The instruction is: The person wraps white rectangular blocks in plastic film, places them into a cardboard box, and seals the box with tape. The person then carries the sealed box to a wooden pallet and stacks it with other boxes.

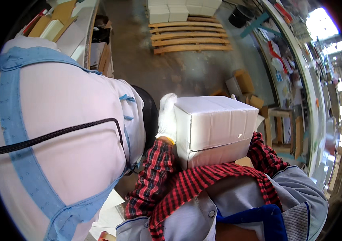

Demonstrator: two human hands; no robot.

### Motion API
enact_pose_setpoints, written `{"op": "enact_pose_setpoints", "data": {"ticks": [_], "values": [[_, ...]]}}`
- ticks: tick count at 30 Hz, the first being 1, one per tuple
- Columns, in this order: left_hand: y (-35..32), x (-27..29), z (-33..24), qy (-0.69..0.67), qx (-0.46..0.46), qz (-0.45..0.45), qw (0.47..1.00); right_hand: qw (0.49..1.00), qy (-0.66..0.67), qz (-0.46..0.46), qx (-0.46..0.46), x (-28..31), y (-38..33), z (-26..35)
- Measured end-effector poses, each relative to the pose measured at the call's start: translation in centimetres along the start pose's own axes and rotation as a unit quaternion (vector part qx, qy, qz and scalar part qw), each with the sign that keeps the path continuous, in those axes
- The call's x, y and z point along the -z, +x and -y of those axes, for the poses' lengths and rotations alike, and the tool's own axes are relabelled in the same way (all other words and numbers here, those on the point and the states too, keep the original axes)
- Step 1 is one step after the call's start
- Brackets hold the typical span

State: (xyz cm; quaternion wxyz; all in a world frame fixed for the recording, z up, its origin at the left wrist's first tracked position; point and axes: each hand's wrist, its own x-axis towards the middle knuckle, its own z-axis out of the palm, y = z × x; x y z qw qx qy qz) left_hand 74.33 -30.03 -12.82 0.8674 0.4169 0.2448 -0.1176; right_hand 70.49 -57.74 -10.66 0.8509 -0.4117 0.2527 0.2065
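Observation:
A closed white cardboard box point(221, 128) is held up in front of my chest, with a seam running across its near side. My left hand point(166, 116), in a white knitted glove, presses flat along the box's left side. Of my right hand point(233, 97) only a bit of white glove shows above the far top edge; the box hides the rest. My right forearm in a red and black checked sleeve point(265, 152) reaches round the box's right side.
Close on my left stands a person in white clothing with light blue straps point(16, 108). Ahead, a wooden pallet point(191, 38) lies on the floor, with white boxes point(169, 14) stacked beyond it. Brown cartons point(244, 82) and a long workbench point(267, 66) are to the right.

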Motion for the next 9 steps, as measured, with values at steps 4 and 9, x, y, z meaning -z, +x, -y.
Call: {"op": "enact_pose_setpoints", "data": {"ticks": [4, 9], "values": [[2.0, -0.4, -1.5, -0.05, -0.039, -0.022, 0.998, 0.997, -0.058, 0.055, -0.018, -1.2, 6.6, 4.0], [5.9, -0.5, 0.4, -0.204, 0.0, -0.108, 0.973, 0.985, -0.149, 0.061, -0.068, 1.8, 17.5, 6.9]]}}
